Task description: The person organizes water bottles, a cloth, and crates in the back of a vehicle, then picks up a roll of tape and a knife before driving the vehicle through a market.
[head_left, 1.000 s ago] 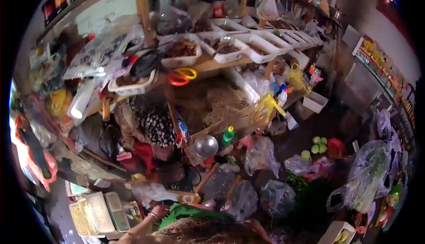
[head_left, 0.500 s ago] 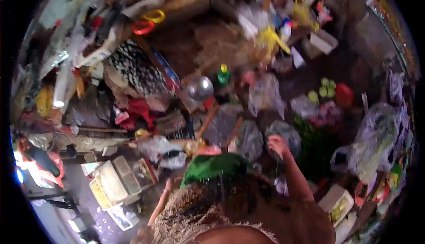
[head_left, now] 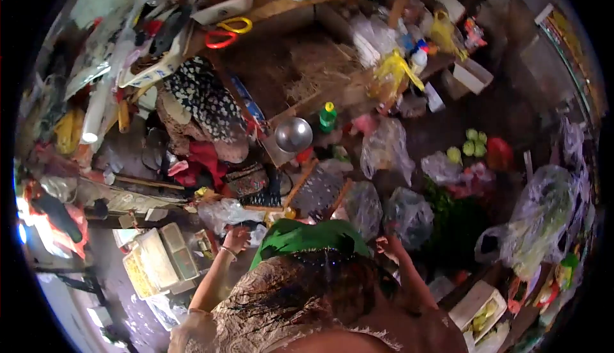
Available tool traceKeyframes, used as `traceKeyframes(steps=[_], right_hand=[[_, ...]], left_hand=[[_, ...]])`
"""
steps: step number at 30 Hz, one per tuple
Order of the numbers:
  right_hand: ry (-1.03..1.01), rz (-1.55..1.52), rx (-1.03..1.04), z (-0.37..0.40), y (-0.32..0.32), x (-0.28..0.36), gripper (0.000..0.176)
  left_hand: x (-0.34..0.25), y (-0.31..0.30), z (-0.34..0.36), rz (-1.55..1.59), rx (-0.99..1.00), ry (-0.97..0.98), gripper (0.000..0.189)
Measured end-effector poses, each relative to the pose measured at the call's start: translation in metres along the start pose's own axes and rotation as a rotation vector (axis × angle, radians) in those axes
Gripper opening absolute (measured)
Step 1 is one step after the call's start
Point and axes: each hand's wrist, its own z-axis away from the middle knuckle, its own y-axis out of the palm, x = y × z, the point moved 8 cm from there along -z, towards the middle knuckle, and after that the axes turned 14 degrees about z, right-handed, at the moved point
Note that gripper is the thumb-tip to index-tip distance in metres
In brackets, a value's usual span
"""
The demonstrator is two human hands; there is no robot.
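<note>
As left hand (head_left: pixel 236 238) meets a crosswise clear bag (head_left: pixel 220 213), grip unclear, right hand (head_left: pixel 388 245) splayed, empty.

Single head-worn fisheye view, looking steeply down over the person's own torso; steel bowl (head_left: pixel 293 134) near frame centre, mid-distance.
</note>
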Motion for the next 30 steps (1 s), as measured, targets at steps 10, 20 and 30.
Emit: traceKeyframes(steps=[10,20,30], right_hand=[[-0.631,0.088,-0.002,-0.158,-0.054,-0.006,0.031],[-0.779,0.276,-0.351,-0.052,-0.321,0.376,0.023],[-1.326,0.261,-0.633,0.039,-0.46,0.734,0.027]], left_hand=[[-0.413,0.19,0.085,-0.819,-0.227,1.251,0.031],[-0.624,0.27,0.031,-1.105,-0.938,1.304,0.042],[-0.641,0.273,0.004,-1.437,-1.029,1.296,0.029]])
